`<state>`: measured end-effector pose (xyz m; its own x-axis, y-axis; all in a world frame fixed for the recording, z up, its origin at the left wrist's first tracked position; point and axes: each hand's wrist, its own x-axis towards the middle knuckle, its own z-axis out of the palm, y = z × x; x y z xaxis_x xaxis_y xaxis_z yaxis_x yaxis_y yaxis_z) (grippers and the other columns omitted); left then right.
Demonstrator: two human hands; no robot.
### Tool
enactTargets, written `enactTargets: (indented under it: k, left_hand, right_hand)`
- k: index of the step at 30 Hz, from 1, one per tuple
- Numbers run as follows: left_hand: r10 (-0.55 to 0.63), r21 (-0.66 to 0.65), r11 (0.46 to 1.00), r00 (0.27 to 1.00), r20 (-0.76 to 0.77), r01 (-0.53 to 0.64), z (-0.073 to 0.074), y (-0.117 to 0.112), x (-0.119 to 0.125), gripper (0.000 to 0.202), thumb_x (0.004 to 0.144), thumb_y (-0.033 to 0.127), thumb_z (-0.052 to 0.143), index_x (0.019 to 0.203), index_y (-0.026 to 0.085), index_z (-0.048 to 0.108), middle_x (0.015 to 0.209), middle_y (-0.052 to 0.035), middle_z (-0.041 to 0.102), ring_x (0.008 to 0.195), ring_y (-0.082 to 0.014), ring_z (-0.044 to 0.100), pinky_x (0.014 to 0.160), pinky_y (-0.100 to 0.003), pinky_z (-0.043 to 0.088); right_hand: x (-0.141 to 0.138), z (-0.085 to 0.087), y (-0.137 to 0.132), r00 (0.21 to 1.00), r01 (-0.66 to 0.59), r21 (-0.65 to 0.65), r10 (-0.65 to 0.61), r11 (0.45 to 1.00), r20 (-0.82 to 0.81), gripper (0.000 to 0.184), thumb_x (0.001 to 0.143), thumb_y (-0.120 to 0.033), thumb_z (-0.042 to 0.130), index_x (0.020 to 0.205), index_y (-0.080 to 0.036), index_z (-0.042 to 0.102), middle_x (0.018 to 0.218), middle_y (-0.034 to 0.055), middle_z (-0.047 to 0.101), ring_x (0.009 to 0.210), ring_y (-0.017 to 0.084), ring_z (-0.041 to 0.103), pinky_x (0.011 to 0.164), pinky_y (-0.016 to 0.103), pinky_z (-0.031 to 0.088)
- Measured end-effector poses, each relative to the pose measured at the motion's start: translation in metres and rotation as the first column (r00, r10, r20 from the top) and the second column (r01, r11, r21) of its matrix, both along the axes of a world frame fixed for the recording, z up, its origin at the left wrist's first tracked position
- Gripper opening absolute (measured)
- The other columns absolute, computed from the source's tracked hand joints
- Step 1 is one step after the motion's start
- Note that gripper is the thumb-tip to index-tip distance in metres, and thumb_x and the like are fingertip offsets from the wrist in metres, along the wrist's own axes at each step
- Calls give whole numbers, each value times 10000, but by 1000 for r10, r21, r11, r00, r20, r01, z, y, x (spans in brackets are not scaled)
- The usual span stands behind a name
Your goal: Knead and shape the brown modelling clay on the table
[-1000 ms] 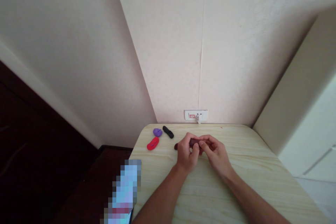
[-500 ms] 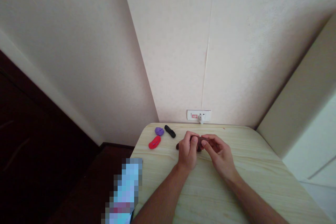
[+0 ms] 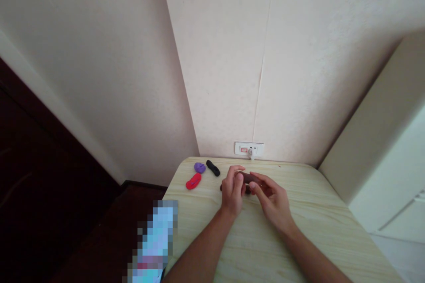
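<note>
Between my two hands is a roll of brown modelling clay (image 3: pixel 249 177), held just over the table. My left hand (image 3: pixel 233 190) grips its left end with thumb and fingers. At the other end, my right hand (image 3: pixel 270 194) pinches the roll between its thumb and fingertips. More dark brown clay (image 3: pixel 247 189) shows beneath the roll, partly hidden by my left hand. To the left lie a black clay piece (image 3: pixel 213 168), a purple clay lump (image 3: pixel 199 167) and a flattened red clay piece (image 3: pixel 193 181).
The pale wood-grain table (image 3: pixel 318 212) has rounded far corners and meets the wall. Above its back edge is a wall socket (image 3: pixel 239 148) with a white plug (image 3: pixel 251 154) in it. A blurred-out bright object (image 3: pixel 156 239) stands at the left edge, and a white cabinet (image 3: pixel 392 154) at right.
The brown clay between my hands now shows as a longer, tilted roll, with a gap between it and the clay below. The whole view has shifted slightly.
</note>
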<state>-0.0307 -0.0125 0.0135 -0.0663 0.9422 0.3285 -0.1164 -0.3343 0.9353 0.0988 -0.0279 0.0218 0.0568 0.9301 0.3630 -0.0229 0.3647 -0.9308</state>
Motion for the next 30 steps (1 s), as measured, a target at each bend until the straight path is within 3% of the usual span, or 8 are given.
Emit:
enactTargets:
  k: [6,10,12,15,18,24,30]
  left_hand:
    - [-41,69,997,998,53,38,5,-1,0,454,959,591,573,1149,182,623,687,27,567,523,-115,470,502,-239,358]
    - [-27,86,996,999,-37,31,3,-1,0,426,963,544,601,1156,167,640,817,-39,683,618,-141,581,566,-246,435]
    - [-10,85,996,997,-77,17,2,0,0,396,973,522,599,1145,169,652,853,-56,708,654,-152,614,590,-251,456]
    - [1,86,996,995,-97,7,2,0,0,383,983,517,587,1119,168,665,835,-54,711,635,-148,611,583,-250,455]
    - [2,74,997,996,-86,4,2,1,0,403,976,537,589,1110,165,671,766,-28,681,559,-131,560,531,-244,422]
    - [-67,33,997,996,62,65,3,2,1,462,1001,562,512,1093,147,694,630,8,586,532,-130,529,531,-252,415]
    - [-212,-36,973,948,237,227,9,6,2,419,869,546,702,981,145,655,612,3,642,471,-113,534,475,-229,376]
  right_hand:
    - [2,3,3,999,13,-38,-14,999,-39,412,880,-542,741,1064,-175,769,711,46,740,632,191,677,620,313,575]
    - [4,1,6,998,3,-51,-6,999,-59,429,908,-575,695,1001,-163,765,690,47,722,616,185,661,613,315,561]
    - [4,0,7,997,5,-55,-9,998,-78,451,900,-585,700,1064,-168,751,705,41,721,621,184,659,621,321,566]
    - [3,0,7,995,4,-61,-10,998,-102,503,855,-570,761,1179,-187,720,736,29,724,632,185,660,640,338,579]
    - [2,1,6,994,0,-62,-7,998,-108,457,834,-546,792,1121,-195,738,736,29,724,633,186,658,638,337,576]
    - [3,-2,7,990,-43,-55,35,998,-137,441,879,-543,746,1153,-199,715,727,25,713,649,191,658,643,337,559]
    - [5,-8,8,986,-78,-59,69,995,-151,442,938,-525,680,1248,-210,674,809,21,715,693,177,642,683,336,544]
